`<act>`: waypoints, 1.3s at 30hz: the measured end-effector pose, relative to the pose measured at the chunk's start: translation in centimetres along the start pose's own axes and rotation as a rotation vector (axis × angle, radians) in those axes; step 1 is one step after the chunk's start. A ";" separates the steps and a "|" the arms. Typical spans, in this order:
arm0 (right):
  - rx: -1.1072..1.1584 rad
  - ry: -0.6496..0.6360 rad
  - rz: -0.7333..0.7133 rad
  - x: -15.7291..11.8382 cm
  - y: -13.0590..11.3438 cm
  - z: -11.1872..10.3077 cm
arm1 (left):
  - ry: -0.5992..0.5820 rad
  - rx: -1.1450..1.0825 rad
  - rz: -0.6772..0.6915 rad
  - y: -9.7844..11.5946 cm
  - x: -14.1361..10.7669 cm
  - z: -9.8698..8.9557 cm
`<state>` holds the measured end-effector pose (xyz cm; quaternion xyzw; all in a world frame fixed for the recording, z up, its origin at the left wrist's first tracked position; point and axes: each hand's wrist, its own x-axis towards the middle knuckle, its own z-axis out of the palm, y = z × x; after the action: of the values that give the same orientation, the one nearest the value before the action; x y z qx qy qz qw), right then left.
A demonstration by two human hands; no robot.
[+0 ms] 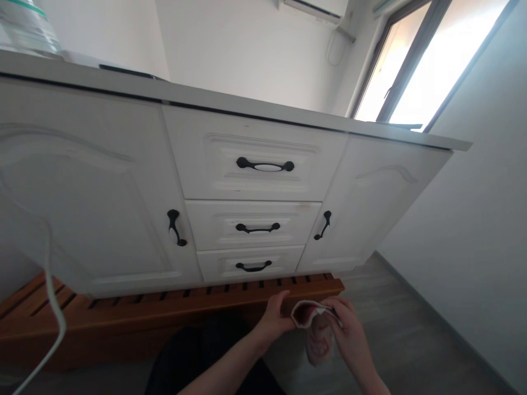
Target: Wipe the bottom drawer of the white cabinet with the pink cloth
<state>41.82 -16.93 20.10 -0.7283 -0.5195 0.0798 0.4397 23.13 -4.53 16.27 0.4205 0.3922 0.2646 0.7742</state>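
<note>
Head view: sock-like cloth (319,343) noted at 5 o'clock of frame centre, in front of the slatted wooden bench (197,304). Right hand (345,323) pinches its rim, thumb against fingers, and is nearer the hanging part, which lies at 8 o'clock from that grip. Left hand (275,317) is at the rim's 9 o'clock side, forefinger spread; whether it grips cannot be determined. Long axis runs roughly 11 to 5 o'clock, mouth uppermost.
</note>
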 end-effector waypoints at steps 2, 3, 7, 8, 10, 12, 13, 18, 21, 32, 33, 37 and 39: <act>0.015 -0.013 0.034 -0.4 -0.1 -0.3 | -0.128 0.239 0.173 -0.1 -0.1 0.7; 0.019 -0.005 0.059 -0.7 -0.1 -0.5 | -0.186 0.353 0.252 -0.3 -0.3 1.1; 0.010 0.105 0.135 -1.5 -0.2 -1.1 | -0.307 0.503 0.439 -1.6 -2.2 2.4; 0.006 0.126 0.137 -1.5 -0.4 -1.2 | -0.320 0.508 0.485 -1.9 -2.8 2.7; 0.003 0.135 0.121 -1.4 -0.9 -1.4 | -0.318 0.518 0.583 -2.2 -3.7 3.2; 0.003 0.119 0.093 -1.3 -1.4 -1.6 | -0.265 0.506 0.631 -1.9 -4.0 3.5; 0.000 0.109 0.081 -1.3 -1.7 -1.7 | -0.231 0.489 0.630 -1.5 -3.9 3.6; -0.013 0.081 0.062 -1.7 -1.7 -2.4 | -0.241 0.560 0.648 1.6 -2.7 3.1; -0.020 0.042 0.008 -2.1 -1.1 -2.7 | -0.304 0.632 0.673 3.3 -2.0 2.6; 0.024 -0.231 -0.025 -1.9 -0.4 -2.9 | -0.372 0.690 0.670 5.8 -1.5 3.1; 0.033 -0.213 0.006 -2.0 -0.3 -2.9 | -0.372 0.687 0.673 6.0 -1.5 3.1; 0.012 -0.216 0.041 -2.0 -0.6 -3.0 | -0.356 0.678 0.684 6.5 -1.6 3.0; -0.019 -0.239 0.017 -2.0 -0.9 -3.2 | -0.352 0.681 0.683 6.6 -1.6 3.0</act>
<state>42.15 -20.30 21.97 -0.7221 -0.5626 0.1648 0.3673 24.18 -3.70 23.62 0.7910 0.1599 0.2850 0.5172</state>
